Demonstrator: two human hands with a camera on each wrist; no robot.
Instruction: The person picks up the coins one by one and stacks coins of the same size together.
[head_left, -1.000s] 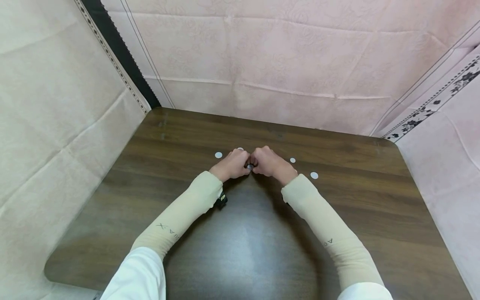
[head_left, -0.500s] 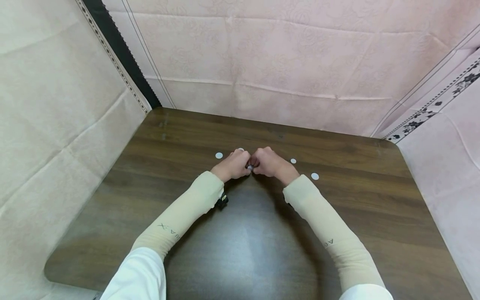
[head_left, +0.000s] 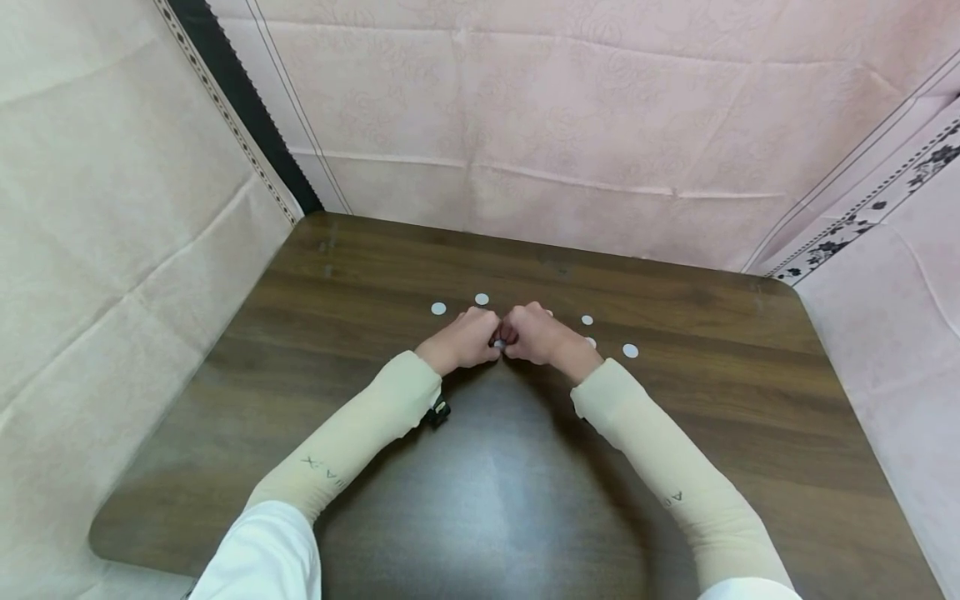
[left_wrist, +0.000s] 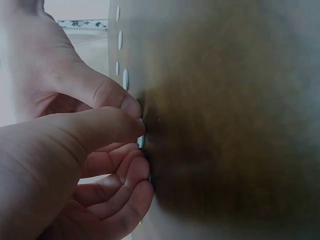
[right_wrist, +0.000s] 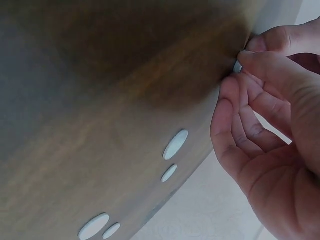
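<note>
My left hand (head_left: 467,337) and right hand (head_left: 538,335) meet over the table, fingers curled, with a small white round disc (head_left: 499,343) between them. In the left wrist view the disc (left_wrist: 141,136) shows edge-on right at the thumb tips, close to the wood. The right wrist view shows only a sliver of the disc (right_wrist: 238,65), between the right thumb and fingers. Both hands pinch it, and their fingers hide most of it. Just behind the left hand lies a white disc (head_left: 482,298); another disc (head_left: 550,313) peeks out past the right knuckles.
More white discs lie flat on the brown wooden table (head_left: 360,333): a disc (head_left: 438,308) on the left, a small disc (head_left: 587,320) and a larger disc (head_left: 630,351) on the right. A disc (head_left: 591,342) is partly covered by the right wrist. Pale cloth (head_left: 570,125) hangs behind.
Both hands have shifted slightly toward the body with the disc between them. The disc behind the left hand shows fully now, and two partly covered discs appear beside the right hand.
</note>
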